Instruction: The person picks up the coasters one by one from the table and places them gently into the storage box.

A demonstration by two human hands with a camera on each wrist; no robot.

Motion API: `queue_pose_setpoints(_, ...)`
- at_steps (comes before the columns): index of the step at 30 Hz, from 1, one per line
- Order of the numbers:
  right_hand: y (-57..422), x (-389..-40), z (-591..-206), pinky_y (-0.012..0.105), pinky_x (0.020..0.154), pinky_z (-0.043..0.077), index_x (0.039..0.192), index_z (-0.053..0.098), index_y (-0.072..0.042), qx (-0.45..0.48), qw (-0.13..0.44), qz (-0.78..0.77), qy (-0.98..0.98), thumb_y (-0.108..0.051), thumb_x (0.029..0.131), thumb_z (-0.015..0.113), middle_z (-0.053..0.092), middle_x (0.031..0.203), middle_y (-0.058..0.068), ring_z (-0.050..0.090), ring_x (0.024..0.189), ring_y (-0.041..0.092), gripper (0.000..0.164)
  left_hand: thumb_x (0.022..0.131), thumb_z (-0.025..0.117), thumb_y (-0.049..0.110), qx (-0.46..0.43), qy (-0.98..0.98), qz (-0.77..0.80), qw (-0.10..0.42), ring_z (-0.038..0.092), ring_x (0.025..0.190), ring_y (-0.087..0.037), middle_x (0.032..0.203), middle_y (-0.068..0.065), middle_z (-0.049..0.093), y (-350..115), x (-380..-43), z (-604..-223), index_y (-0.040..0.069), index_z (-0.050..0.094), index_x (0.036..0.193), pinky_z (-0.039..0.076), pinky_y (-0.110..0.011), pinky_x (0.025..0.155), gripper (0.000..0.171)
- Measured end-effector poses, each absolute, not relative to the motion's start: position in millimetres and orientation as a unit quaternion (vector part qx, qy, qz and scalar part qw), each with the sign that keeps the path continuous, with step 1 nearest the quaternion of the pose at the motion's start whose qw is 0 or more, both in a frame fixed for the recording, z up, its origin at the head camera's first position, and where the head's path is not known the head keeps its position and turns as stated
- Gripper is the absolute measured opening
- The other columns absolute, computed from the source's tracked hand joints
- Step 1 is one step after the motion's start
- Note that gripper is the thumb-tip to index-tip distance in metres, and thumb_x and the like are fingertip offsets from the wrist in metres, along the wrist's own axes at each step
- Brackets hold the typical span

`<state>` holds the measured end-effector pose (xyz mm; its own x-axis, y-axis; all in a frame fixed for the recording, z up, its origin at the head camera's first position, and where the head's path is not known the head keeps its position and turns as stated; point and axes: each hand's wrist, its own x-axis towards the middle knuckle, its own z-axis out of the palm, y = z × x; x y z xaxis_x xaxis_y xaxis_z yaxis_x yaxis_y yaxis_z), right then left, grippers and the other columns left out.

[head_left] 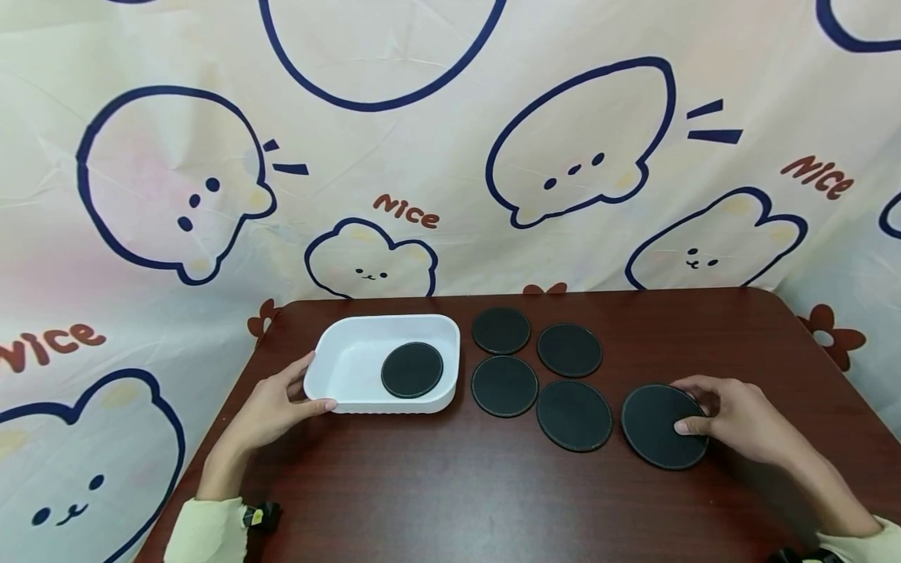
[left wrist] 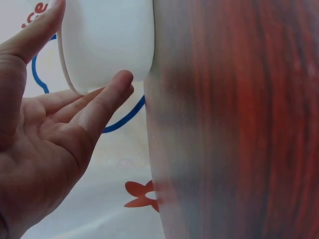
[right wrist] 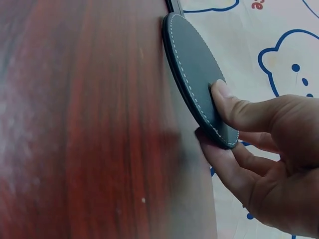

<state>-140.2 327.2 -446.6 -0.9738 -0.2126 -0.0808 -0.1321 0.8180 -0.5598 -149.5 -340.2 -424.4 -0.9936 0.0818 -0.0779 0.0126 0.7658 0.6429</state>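
At the left of the table, my left hand (head_left: pixel 271 410) holds the near-left corner of a white rectangular tray (head_left: pixel 348 363). Its thumb lies on the front wall and the fingers reach along the left end, against the tray wall (left wrist: pixel 109 45). One black round coaster (head_left: pixel 412 370) lies flat inside the tray, toward its right end. On the right, my right hand (head_left: pixel 739 418) pinches another black coaster (head_left: pixel 658 426) by its right edge. White stitching rims this coaster (right wrist: pixel 197 64); the thumb presses its top face, and fingers are underneath.
Between tray and right hand, several more black coasters lie flat: a far-left one (head_left: pixel 500 330), a far-right one (head_left: pixel 569 349), a near-left one (head_left: pixel 504 385) and a near-right one (head_left: pixel 573 415). The dark wooden table (head_left: pixel 436 485) meets a printed cloth backdrop (head_left: pixel 464 258) behind.
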Motion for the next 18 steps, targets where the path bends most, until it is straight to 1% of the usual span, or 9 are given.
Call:
queue_pose_setpoints(2, 327.9, -140.3, -445.7, 0.026, 0.061, 0.052, 0.135, 0.069, -0.002, -0.09, 0.077, -0.295, 0.948, -0.026, 0.088, 0.09, 0.076, 0.099, 0.003, 0.063, 0.077, 0.007, 0.057, 0.089, 0.087, 0.049, 0.025, 0.938, 0.343, 0.051, 0.059, 0.14, -0.05, 0.164, -0.033, 0.044, -340.2, -149.9, -424.6, 0.001, 0.027, 0.169, 0.054, -0.057, 0.105, 0.111)
queue_pose_setpoints(8, 329.1, -139.5, -443.8, 0.028, 0.061, 0.06, 0.14, 0.063, 0.002, -0.088, 0.088, -0.33, 0.936, -0.019, 0.095, 0.083, 0.076, 0.11, 0.013, 0.071, 0.083, 0.005, 0.054, 0.089, 0.088, 0.048, 0.026, 0.937, 0.344, 0.05, 0.06, 0.139, -0.05, 0.164, -0.033, 0.044, -339.9, -150.5, -425.0, 0.0, 0.028, 0.168, 0.055, -0.057, 0.105, 0.111)
queue_pose_setpoints(13, 327.6, -139.6, -443.6, 0.027, 0.062, 0.057, 0.142, 0.063, 0.002, -0.087, 0.084, -0.339, 0.933, -0.019, 0.097, 0.081, 0.077, 0.112, 0.013, 0.07, 0.083, 0.004, 0.053, 0.088, 0.088, 0.049, 0.027, 0.938, 0.342, 0.051, 0.058, 0.14, -0.051, 0.164, -0.033, 0.043, -340.5, -150.1, -425.5, -0.002, 0.027, 0.168, 0.055, -0.056, 0.105, 0.112)
queue_pose_setpoints(18, 324.0, -141.4, -443.6, 0.029, 0.061, 0.058, 0.144, 0.06, 0.002, -0.083, 0.106, -0.384, 0.913, -0.019, 0.099, 0.078, 0.077, 0.111, 0.012, 0.07, 0.076, 0.01, 0.053, 0.09, 0.087, 0.046, 0.03, 0.939, 0.34, 0.044, 0.059, 0.139, -0.051, 0.162, -0.034, 0.045, -341.5, -151.2, -426.4, -0.003, 0.029, 0.167, 0.056, -0.056, 0.104, 0.109)
